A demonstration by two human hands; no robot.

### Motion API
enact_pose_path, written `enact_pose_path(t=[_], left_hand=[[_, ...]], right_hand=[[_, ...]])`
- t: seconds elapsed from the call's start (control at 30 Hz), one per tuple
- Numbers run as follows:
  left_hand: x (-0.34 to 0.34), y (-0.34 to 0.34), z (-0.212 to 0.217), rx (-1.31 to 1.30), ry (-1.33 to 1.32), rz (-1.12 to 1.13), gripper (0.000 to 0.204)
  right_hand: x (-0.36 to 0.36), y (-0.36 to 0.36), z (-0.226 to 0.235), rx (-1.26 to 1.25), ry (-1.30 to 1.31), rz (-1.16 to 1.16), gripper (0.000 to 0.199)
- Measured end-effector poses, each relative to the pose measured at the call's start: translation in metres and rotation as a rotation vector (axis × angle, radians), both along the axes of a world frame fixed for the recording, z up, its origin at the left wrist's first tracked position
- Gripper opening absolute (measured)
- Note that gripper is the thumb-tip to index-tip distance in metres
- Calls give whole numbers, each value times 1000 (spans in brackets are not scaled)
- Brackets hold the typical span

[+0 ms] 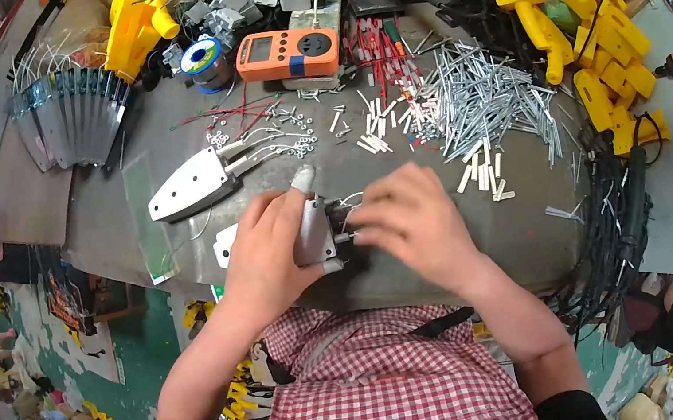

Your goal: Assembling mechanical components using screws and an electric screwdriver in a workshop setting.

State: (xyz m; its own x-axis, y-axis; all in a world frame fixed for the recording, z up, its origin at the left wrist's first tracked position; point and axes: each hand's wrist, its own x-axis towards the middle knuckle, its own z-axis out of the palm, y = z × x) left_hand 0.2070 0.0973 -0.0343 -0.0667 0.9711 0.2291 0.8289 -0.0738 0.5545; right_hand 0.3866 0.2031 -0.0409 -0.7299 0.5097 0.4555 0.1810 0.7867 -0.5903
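Observation:
My left hand point(266, 245) is wrapped over a white plastic housing point(320, 235) on the bench, pressing it from above. White coverings sit on its thumb and index fingertip. My right hand point(410, 219), slightly blurred, has its fingers curled together at the housing's right end, by thin wires and metal prongs; what they pinch is too small to make out. Farther off to the left lies a second white housing point(192, 184), tapered, with screw holes and white wires point(261, 140) fanning out from its right end.
A pile of long screws point(483, 94) and white sleeves point(485, 175) lies right. Behind are an orange multimeter point(287, 54), a solder spool point(204, 60) and grey metal blades point(69, 122). Yellow plastic housings point(537, 22) and black cables point(618, 223) line the right edge.

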Motion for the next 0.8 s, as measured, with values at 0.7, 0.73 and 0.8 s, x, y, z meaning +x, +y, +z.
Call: enact_pose_path(t=[0.7,0.73,0.8], left_hand=[[56,21,-21,124,-120,-161,21],[58,22,-22,119,-115,-150,21],[61,23,-23,63,-109,-131,22]], right_hand=[[125,32,-43,60,-248,-580,18],[126,32,-44,54,-244,-568,18],[122,31,-39,66,-156,-592,22]])
